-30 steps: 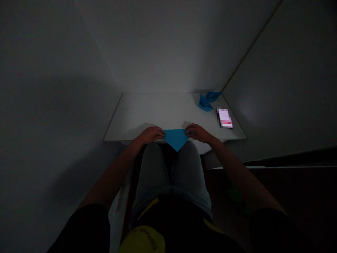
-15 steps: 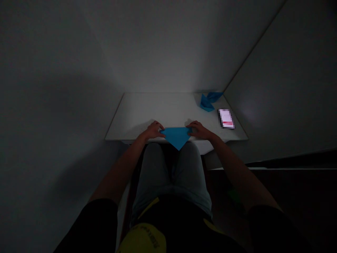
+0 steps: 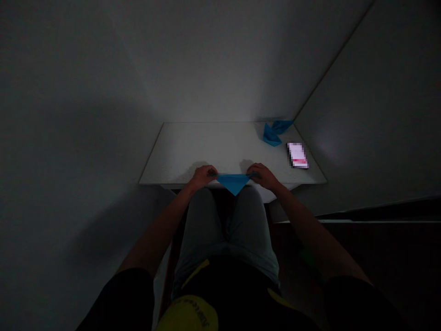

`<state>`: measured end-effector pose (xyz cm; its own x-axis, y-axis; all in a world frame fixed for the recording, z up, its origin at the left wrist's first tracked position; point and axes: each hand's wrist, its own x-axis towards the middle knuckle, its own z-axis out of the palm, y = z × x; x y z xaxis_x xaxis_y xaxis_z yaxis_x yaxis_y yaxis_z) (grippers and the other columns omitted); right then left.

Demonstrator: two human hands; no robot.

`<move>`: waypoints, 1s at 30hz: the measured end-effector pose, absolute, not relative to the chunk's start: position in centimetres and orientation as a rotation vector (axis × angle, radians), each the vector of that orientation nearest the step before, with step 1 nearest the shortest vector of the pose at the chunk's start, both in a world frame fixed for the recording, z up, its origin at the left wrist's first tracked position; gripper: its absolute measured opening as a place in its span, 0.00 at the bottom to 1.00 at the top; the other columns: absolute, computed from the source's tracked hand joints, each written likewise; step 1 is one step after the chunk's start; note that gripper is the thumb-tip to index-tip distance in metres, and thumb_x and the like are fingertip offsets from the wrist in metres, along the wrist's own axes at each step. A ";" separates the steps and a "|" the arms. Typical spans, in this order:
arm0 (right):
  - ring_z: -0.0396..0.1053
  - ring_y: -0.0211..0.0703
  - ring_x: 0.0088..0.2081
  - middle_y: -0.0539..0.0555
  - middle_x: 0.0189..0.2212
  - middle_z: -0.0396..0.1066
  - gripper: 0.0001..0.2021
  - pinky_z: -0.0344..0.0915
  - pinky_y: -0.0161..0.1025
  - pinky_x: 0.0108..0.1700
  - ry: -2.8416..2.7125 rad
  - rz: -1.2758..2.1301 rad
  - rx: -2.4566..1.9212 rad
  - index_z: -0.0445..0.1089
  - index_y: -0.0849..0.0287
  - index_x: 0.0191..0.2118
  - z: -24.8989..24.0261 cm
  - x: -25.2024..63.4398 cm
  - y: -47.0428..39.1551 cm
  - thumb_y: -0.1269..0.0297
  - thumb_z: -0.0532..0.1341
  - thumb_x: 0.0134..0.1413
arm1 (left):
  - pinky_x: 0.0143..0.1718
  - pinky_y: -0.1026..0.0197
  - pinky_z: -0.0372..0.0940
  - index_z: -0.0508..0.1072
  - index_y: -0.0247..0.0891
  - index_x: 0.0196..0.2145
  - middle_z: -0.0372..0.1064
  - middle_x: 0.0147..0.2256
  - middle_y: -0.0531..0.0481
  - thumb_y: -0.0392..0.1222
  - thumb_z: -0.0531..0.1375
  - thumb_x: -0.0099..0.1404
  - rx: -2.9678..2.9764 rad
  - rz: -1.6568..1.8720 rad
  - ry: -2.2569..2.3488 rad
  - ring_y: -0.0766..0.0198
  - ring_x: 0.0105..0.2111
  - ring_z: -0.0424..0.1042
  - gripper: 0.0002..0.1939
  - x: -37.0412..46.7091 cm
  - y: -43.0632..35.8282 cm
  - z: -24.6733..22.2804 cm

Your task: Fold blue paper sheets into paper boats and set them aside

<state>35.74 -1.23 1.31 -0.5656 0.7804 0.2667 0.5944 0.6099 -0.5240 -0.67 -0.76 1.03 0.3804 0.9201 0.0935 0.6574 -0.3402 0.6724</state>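
Observation:
A folded sheet of blue paper [image 3: 234, 183] stretches between my two hands at the table's front edge. It shows as a triangle, its point hanging down over the edge above my knees. My left hand [image 3: 204, 176] pinches the left corner between thumb and fingers. At the opposite corner, my right hand [image 3: 262, 176] is closed on the paper in a similar pinch. The fingertips partly cover both corners.
Two folded blue paper boats, a nearer one [image 3: 271, 136] and a farther one [image 3: 281, 126], stand at the table's back right corner. In front of them lies a phone [image 3: 297, 155] with a lit, blurred screen. Walls border the white table [image 3: 193, 142].
The paper's upper edge has come down toward me, so the visible triangle is shallower. Both hands have moved slightly nearer, their fingers closing more tightly at the corners.

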 end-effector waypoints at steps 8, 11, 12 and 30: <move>0.73 0.60 0.60 0.57 0.62 0.76 0.20 0.66 0.59 0.58 -2.360 0.282 -1.201 0.77 0.46 0.62 -0.3 35.9 -6.2 0.56 0.64 0.67 | 0.61 0.44 0.65 0.83 0.48 0.53 0.79 0.55 0.44 0.48 0.67 0.72 2.413 0.716 1.301 0.50 0.57 0.74 0.14 -1.1 -5.2 0.2; 0.73 0.61 0.61 0.58 0.62 0.77 0.20 0.66 0.58 0.58 -2.355 0.266 -1.235 0.77 0.46 0.61 -0.6 35.8 -6.4 0.54 0.67 0.66 | 0.62 0.44 0.64 0.82 0.49 0.55 0.79 0.57 0.45 0.47 0.68 0.72 2.447 0.688 1.332 0.49 0.59 0.73 0.15 -1.1 -6.0 0.2; 0.73 0.61 0.60 0.58 0.61 0.78 0.18 0.65 0.58 0.57 -2.353 0.275 -1.234 0.78 0.46 0.59 -0.6 35.7 -6.3 0.55 0.66 0.66 | 0.62 0.44 0.63 0.83 0.49 0.54 0.78 0.57 0.45 0.47 0.67 0.72 2.435 0.687 1.362 0.49 0.59 0.73 0.14 -1.0 -6.1 0.3; 0.68 0.43 0.31 0.50 0.33 0.75 0.20 0.66 0.41 0.35 -1.628 0.650 -1.329 0.70 0.53 0.45 0.2 31.9 -1.2 0.40 0.65 0.62 | 0.30 0.63 0.67 0.71 0.43 0.45 0.72 0.29 0.57 0.55 0.65 0.70 1.551 1.134 1.265 0.67 0.24 0.73 0.15 1.9 -0.9 0.6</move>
